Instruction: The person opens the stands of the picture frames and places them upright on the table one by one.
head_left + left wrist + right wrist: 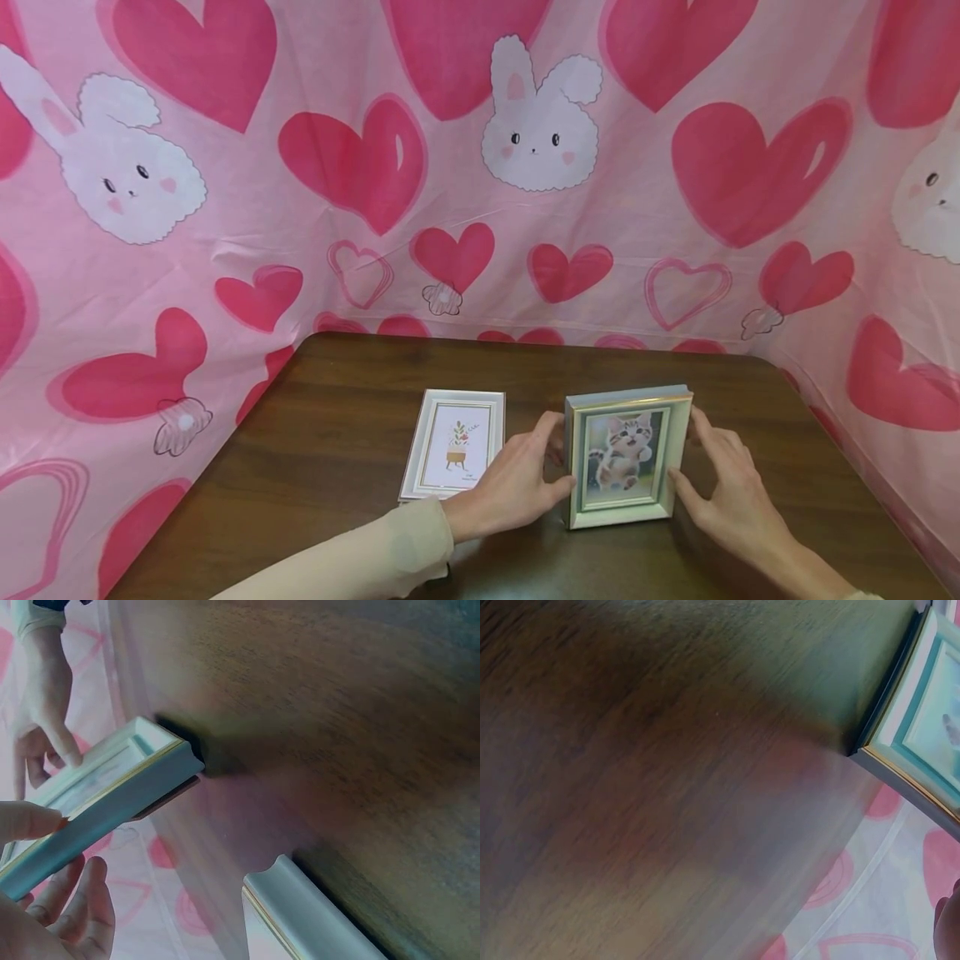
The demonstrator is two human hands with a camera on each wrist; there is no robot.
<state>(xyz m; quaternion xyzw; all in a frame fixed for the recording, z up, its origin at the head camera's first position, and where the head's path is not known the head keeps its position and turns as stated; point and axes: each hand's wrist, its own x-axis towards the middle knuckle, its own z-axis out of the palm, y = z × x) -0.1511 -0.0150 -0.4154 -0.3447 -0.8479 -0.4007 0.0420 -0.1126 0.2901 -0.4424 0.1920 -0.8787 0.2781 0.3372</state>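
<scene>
A white picture frame [627, 458] with a kitten picture and gold trim stands nearly upright on the table between both hands. My left hand [517, 479] grips its left side, thumb on the front edge and fingers partly hidden behind. On the opposite side, my right hand [738, 483] holds the right edge between thumb and fingers; some fingertips are hidden. The left wrist view shows the frame's side [112, 810] with the left thumb [34, 821] on it. Only a corner of the frame [911, 769] appears in the right wrist view.
A second white picture frame [457, 442], with a potted-plant print, lies flat to the left, partly covered by the left forearm. Both rest on a dark wooden table [337, 467]. Behind hangs a pink cloth [465, 192] with hearts and rabbits.
</scene>
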